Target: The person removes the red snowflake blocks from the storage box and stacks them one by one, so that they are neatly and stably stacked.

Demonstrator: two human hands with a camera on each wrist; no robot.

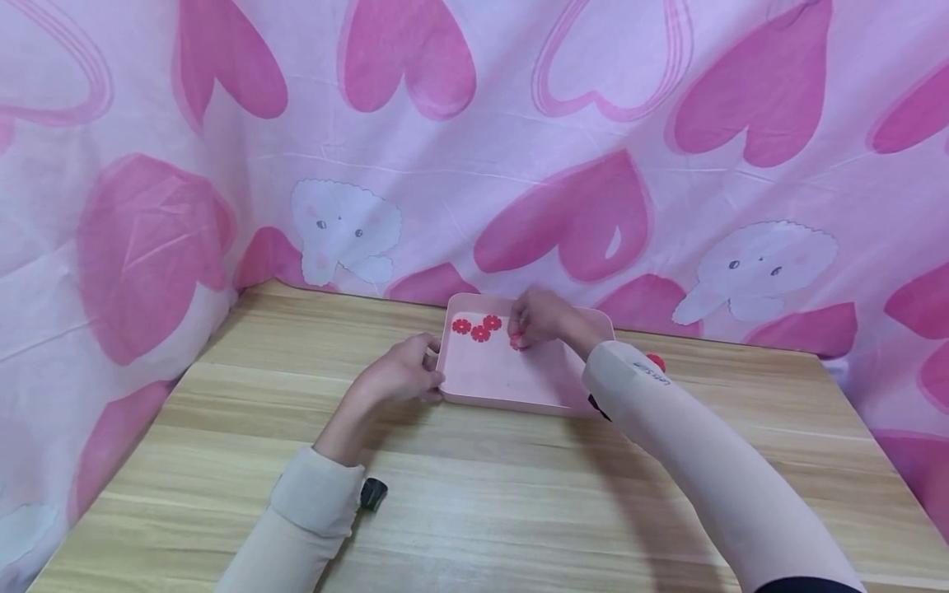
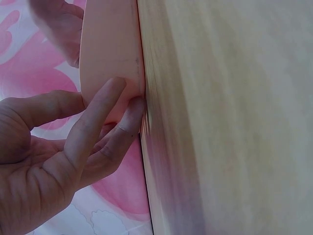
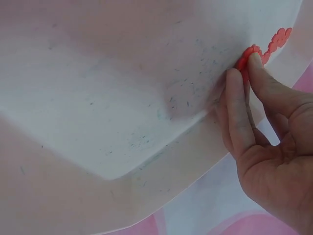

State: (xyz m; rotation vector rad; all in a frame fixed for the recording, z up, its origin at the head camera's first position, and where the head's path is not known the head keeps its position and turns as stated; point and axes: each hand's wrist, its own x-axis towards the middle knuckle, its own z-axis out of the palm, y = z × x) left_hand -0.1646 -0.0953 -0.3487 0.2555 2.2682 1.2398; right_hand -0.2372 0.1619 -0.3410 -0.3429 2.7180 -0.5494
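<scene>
A shallow pink tray (image 1: 511, 403) lies near the back of the table. My right hand (image 1: 539, 317) reaches inside it, pinching a red flower-shaped plastic disc (image 3: 249, 55) between thumb and fingertips, close over the tray floor. To the left of that hand, several similar red discs (image 1: 480, 333) lie grouped at the tray's back left. My left hand (image 1: 404, 368) is at the tray's left end. Its fairly straight fingers (image 2: 95, 117) rest against the outer wall around the front corner, one of them low by the tabletop.
Another red piece (image 1: 656, 362) shows right of the tray, partly hidden behind the right sleeve (image 1: 689, 445). The wooden table (image 1: 474, 511) meets a pink heart-patterned cloth (image 1: 415, 165) at the back and sides. A small black device (image 1: 374, 494) sits at the left cuff.
</scene>
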